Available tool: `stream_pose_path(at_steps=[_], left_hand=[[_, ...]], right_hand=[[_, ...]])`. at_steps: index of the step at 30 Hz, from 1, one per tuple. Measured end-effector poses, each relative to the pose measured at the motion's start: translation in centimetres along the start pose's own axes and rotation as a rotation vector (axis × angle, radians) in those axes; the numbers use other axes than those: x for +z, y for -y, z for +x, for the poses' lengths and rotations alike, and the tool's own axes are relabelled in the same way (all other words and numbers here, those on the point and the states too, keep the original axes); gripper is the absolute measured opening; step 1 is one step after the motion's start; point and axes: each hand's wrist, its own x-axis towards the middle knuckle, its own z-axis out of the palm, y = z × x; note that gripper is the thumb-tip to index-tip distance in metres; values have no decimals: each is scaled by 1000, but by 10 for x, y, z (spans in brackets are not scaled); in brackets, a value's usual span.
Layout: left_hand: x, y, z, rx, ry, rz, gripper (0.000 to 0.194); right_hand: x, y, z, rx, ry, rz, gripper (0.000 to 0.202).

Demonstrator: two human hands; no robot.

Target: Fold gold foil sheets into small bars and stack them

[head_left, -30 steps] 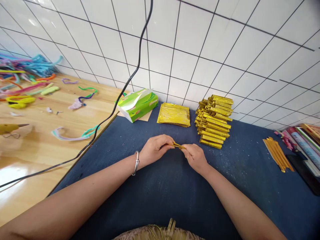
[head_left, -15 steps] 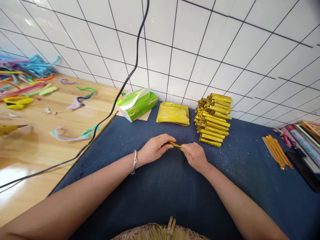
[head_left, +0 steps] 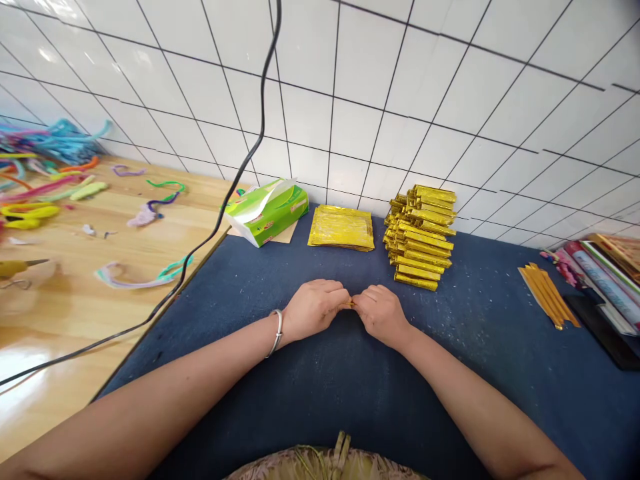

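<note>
My left hand (head_left: 316, 309) and my right hand (head_left: 383, 316) meet above the dark blue table covering, fingers pinched together. Between them they grip a narrow folded strip of gold paper (head_left: 349, 305), mostly hidden by the fingers. A silver bangle circles the left wrist. Beyond the hands lies a flat stack of gold foil paper sheets (head_left: 341, 227). To its right, a pile of folded gold paper strips (head_left: 423, 239) rests near the tiled wall.
A green tissue box (head_left: 270, 212) stands at the back left. A black cable (head_left: 241, 175) hangs across the view. Colourful fuzzy stems (head_left: 55, 140) and a yellow glue gun (head_left: 14, 268) lie on the wooden table. Orange-gold strips (head_left: 549, 295), a black phone-like slab (head_left: 603, 331) and books (head_left: 607, 283) lie right.
My hands have drawn together along the gold strip, covering more of it. The left fingers have curled in more tightly. The view has shifted slightly.
</note>
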Motion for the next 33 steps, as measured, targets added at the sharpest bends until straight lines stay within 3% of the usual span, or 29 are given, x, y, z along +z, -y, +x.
stream_pose_path(at_steps=[9, 16, 29, 33], left_hand=[[-6, 8, -9, -18, -66, -34, 17], [-7, 15, -11, -47, -43, -129, 18], [-5, 14, -14, -142, -114, -266, 22], [-8, 15, -13, -127, -71, -219, 23]], right_hand=[[3, 3, 2, 21, 5, -3, 25], [1, 4, 2, 15, 9, -18, 24], [3, 3, -9, 117, -37, -19, 22], [1, 2, -13, 145, -14, -92, 27]])
